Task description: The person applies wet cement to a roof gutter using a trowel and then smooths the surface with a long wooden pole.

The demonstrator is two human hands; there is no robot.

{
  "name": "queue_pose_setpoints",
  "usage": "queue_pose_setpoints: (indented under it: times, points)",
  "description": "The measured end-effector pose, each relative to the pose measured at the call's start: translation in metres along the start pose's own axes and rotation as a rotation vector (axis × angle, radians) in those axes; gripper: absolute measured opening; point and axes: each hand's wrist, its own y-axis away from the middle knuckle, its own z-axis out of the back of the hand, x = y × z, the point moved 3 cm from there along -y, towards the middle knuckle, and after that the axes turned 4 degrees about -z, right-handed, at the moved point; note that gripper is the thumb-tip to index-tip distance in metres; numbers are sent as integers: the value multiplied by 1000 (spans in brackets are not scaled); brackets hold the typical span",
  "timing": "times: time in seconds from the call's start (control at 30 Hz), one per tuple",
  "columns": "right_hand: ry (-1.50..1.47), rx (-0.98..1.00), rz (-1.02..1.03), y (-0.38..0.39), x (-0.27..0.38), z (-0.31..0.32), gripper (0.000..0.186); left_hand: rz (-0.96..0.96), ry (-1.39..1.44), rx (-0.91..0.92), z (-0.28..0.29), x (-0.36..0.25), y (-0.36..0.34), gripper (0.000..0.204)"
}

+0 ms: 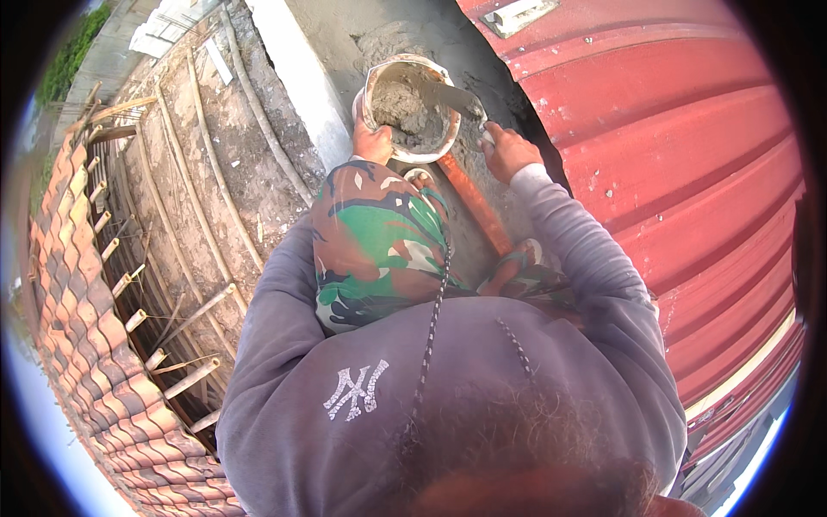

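Observation:
My left hand (370, 141) grips the left side of a round white bucket (429, 155) holding grey, lumpy mortar (398, 105). My right hand (508, 153) is closed on the handle of a trowel (461, 101), whose flat blade reaches over the bucket's right rim into the mortar. Below the bucket, an orange strip (474, 208) lies on the wet grey surface (353, 39) between my camouflage-clad legs (379, 241). My feet are mostly hidden.
A white ledge (297, 95) runs left of the bucket. Beyond it are a rough surface with poles (185, 159) and a tiled roof edge (82, 345). Red corrugated metal roofing (655, 172) fills the right side, with a small pale piece (517, 13) on it.

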Motion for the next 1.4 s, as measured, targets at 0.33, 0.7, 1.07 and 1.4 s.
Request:
queue_pose_setpoints:
  times: [0.33,0.7,1.07,1.4]
  points:
    - [190,-143,203,10,89,82,46,-328,-335,262,-11,-147,-39,79]
    - [-314,350,8,-7,48,133,37,-267,-220,251,-72,-205,-37,71]
    - [-1037,613,68,-3,11,0,29,113,-316,349,-83,-93,-73,62]
    - [-1233,455,-295,15,-84,-53,33,631,-845,119,-43,0,-109,33]
